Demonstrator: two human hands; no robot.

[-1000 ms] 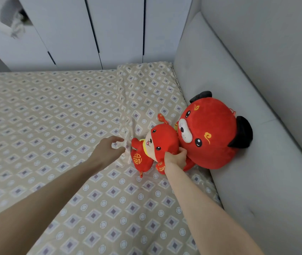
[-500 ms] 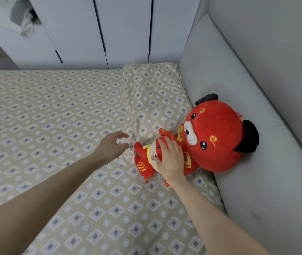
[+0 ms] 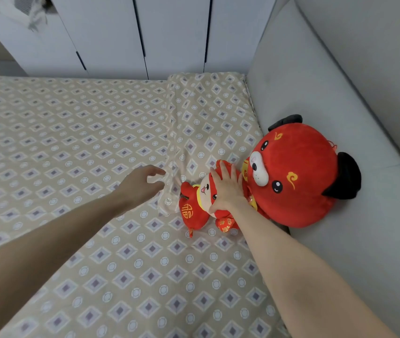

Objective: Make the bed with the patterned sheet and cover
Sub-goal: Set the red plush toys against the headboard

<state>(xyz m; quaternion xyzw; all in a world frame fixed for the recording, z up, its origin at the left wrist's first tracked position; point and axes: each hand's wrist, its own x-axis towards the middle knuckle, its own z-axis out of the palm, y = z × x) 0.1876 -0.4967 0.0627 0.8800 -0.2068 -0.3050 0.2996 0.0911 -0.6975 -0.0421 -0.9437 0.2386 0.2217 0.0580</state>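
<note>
Two bare hands reach out over the bed. The right hand (image 3: 227,189) lies palm-down on the small red plush toy with a gold character on its belly (image 3: 192,211). Its fingers are straight and spread across the toy's head, pressing rather than wrapping round it. The left hand (image 3: 142,185) is held just to the left of that toy, fingers loosely curled and relaxed, with nothing in it. Its fingertips are close to the raised edge of the pillow in a beige diamond-print case (image 3: 206,113); whether they touch the cloth cannot be told.

The small toy lies on its back at the near corner of the pillow. It touches the large round red plush toy with black horns and a white snout (image 3: 298,176), which leans against the pale grey upholstered headboard (image 3: 316,93) on the right.

Under both arms, the beige patterned sheet with grey diamonds and white circles (image 3: 72,142) is spread flat and mostly smooth over the mattress. It runs from the near edge to the far side, where it meets the white wardrobe doors with dark gaps (image 3: 174,32). A few creases gather along the pillow's left edge. At the top left, a blurred grey and white cloth (image 3: 33,13) hangs by the wardrobe.
</note>
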